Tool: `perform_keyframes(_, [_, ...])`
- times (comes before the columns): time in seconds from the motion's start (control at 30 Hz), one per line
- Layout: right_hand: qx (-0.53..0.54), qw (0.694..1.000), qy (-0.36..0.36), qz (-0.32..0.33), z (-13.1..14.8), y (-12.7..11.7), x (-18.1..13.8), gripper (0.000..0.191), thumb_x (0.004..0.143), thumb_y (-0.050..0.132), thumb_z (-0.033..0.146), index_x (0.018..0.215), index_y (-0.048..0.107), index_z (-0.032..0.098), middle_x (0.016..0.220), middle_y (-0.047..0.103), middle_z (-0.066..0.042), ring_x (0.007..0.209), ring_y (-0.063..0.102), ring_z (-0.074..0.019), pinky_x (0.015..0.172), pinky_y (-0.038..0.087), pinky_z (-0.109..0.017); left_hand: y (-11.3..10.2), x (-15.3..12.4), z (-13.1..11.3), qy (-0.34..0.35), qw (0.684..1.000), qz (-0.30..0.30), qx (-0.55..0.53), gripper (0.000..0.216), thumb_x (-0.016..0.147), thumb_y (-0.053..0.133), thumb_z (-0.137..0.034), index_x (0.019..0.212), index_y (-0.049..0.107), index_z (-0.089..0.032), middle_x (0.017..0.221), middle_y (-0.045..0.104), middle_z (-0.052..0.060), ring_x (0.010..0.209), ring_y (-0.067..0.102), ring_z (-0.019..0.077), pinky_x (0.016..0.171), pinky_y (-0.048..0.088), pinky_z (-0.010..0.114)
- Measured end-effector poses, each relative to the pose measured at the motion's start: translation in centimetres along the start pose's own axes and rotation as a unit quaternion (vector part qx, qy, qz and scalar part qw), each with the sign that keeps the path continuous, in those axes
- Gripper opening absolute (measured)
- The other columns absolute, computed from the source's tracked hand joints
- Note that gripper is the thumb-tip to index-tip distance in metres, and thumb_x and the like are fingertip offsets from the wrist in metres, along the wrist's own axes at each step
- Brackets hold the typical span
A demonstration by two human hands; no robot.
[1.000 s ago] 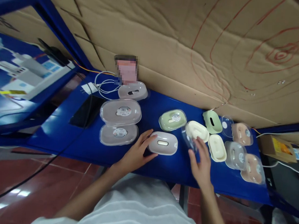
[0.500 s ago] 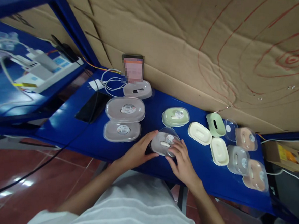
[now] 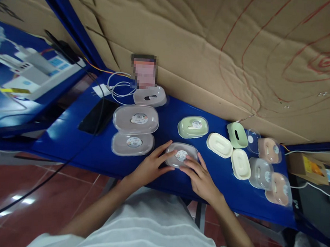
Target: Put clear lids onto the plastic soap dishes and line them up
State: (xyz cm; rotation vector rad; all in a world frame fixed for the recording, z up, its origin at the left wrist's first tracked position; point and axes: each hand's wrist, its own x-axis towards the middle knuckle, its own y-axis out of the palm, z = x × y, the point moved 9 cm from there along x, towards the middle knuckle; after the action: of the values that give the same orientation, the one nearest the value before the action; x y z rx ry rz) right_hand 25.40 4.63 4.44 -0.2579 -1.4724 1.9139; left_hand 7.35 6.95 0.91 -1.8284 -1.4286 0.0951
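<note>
A grey soap box with a clear lid and a round label lies on the blue table near its front edge. The lid sits level over the base. My left hand grips the box's left end, thumb at the near side and fingers along the lid. On the right end, my right hand has its fingers bent over the lid and rim. Left of my hands are two grey lidded soap boxes, one behind the other. A green lidded soap box is just behind the held one.
Right of my hands lie cream trays, a green base, a loose clear lid, and peach and grey boxes. At left are a black phone, cables and a power strip. Cardboard stands behind the table.
The clear lid, tilted up on the grey base before, now lies flat on it. My right fingers have shifted over the lid, and my left fingers reach further onto it.
</note>
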Motion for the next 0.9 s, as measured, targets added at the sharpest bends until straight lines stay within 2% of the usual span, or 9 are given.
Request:
perform_keyframes(0.23, [-0.096, 0.995, 0.037, -0.011, -0.4, 1.5, -0.7, 0.052, 0.105, 0.066, 0.022, 0.156, 0.06, 0.033, 0.162, 0.059, -0.011, 0.16, 0.045, -0.032, 0.132, 0.033, -0.07, 0.3, -0.6, 0.1, 0.011, 1.0, 0.0, 0.014, 0.073, 0.093, 0.086, -0.028, 0.157, 0.054, -0.029, 0.166, 0.052, 0.017, 0.148, 0.061, 0.0307, 0.114, 0.062, 0.045])
perform_keyframes(0.37, [-0.106, 0.994, 0.031, -0.01, -0.8, 1.9, -0.8, 0.06, 0.104, 0.061, 0.01, 0.159, 0.057, 0.035, 0.166, 0.055, -0.009, 0.162, 0.041, -0.0297, 0.132, 0.035, -0.066, 0.4, -0.7, -0.1, 0.009, 1.0, 0.007, 0.021, 0.076, 0.094, 0.085, -0.03, 0.161, 0.048, -0.029, 0.168, 0.048, 0.018, 0.149, 0.059, 0.0324, 0.115, 0.061, 0.048])
perform_keyframes(0.47, [-0.118, 0.992, 0.04, -0.008, -1.6, 1.7, -0.1, 0.06, 0.105, 0.06, 0.013, 0.161, 0.055, 0.035, 0.168, 0.053, -0.009, 0.163, 0.041, -0.0289, 0.133, 0.034, -0.064, 0.1, -0.4, -0.7, 0.009, 0.999, 0.011, 0.045, 0.079, 0.097, 0.081, -0.029, 0.165, 0.042, -0.027, 0.176, 0.033, 0.021, 0.16, 0.045, 0.037, 0.121, 0.055, 0.054])
perform_keyframes(0.53, [-0.135, 0.988, 0.07, -0.005, -2.5, 1.4, 0.8, 0.062, 0.106, 0.058, 0.014, 0.164, 0.051, 0.035, 0.17, 0.05, -0.01, 0.164, 0.038, -0.0304, 0.134, 0.03, -0.066, -0.3, -0.1, -1.0, 0.011, 0.998, 0.004, 0.059, 0.076, 0.1, 0.077, -0.028, 0.166, 0.04, -0.027, 0.179, 0.025, 0.022, 0.163, 0.039, 0.0385, 0.123, 0.053, 0.055])
perform_keyframes(0.6, [-0.165, 0.979, 0.12, -0.007, -3.7, 1.0, 1.8, 0.067, 0.106, 0.055, 0.011, 0.167, 0.045, 0.035, 0.174, 0.044, -0.012, 0.166, 0.032, -0.0349, 0.132, 0.023, -0.074, -0.4, 0.1, -1.4, 0.016, 0.998, -0.004, 0.068, 0.07, 0.103, 0.072, -0.027, 0.166, 0.041, -0.027, 0.177, 0.029, 0.021, 0.161, 0.042, 0.0373, 0.122, 0.054, 0.055])
perform_keyframes(0.7, [-0.198, 0.963, 0.185, -0.014, -5.5, -0.5, 2.9, 0.07, 0.108, 0.051, 0.013, 0.173, 0.034, 0.033, 0.18, 0.031, -0.016, 0.168, 0.025, -0.0403, 0.129, 0.014, -0.08, -0.8, -0.2, -2.7, 0.047, 0.995, -0.015, 0.092, 0.054, 0.105, 0.067, -0.022, 0.157, 0.052, -0.023, 0.17, 0.042, 0.02, 0.154, 0.052, 0.0355, 0.119, 0.057, 0.054])
perform_keyframes(0.77, [-0.193, 0.962, 0.191, -0.016, -6.7, -2.1, 3.1, 0.067, 0.111, 0.048, 0.022, 0.175, 0.029, 0.029, 0.18, 0.03, -0.017, 0.168, 0.027, -0.0377, 0.131, 0.017, -0.075, -2.0, -0.8, -4.2, 0.085, 0.99, -0.025, 0.11, 0.045, 0.104, 0.066, -0.017, 0.148, 0.06, -0.021, 0.164, 0.048, 0.019, 0.148, 0.058, 0.0339, 0.116, 0.06, 0.051])
perform_keyframes(0.83, [-0.189, 0.959, 0.207, -0.028, -8.9, -4.5, 2.2, 0.061, 0.114, 0.042, 0.031, 0.174, 0.03, 0.026, 0.176, 0.039, -0.016, 0.164, 0.035, -0.0333, 0.132, 0.023, -0.067, -4.2, -1.1, -5.7, 0.123, 0.983, -0.029, 0.13, 0.042, 0.102, 0.066, -0.011, 0.143, 0.063, -0.02, 0.158, 0.056, 0.017, 0.142, 0.062, 0.031, 0.113, 0.061, 0.046])
perform_keyframes(0.9, [-0.21, 0.936, 0.273, -0.067, -12.6, -7.9, 0.1, 0.055, 0.115, 0.036, 0.033, 0.169, 0.041, 0.022, 0.165, 0.054, -0.017, 0.156, 0.048, -0.0323, 0.13, 0.029, -0.064, -7.9, -0.5, -6.8, 0.155, 0.973, -0.058, 0.158, 0.041, 0.099, 0.067, -0.007, 0.138, 0.065, -0.02, 0.145, 0.067, 0.012, 0.132, 0.068, 0.0272, 0.108, 0.062, 0.042])
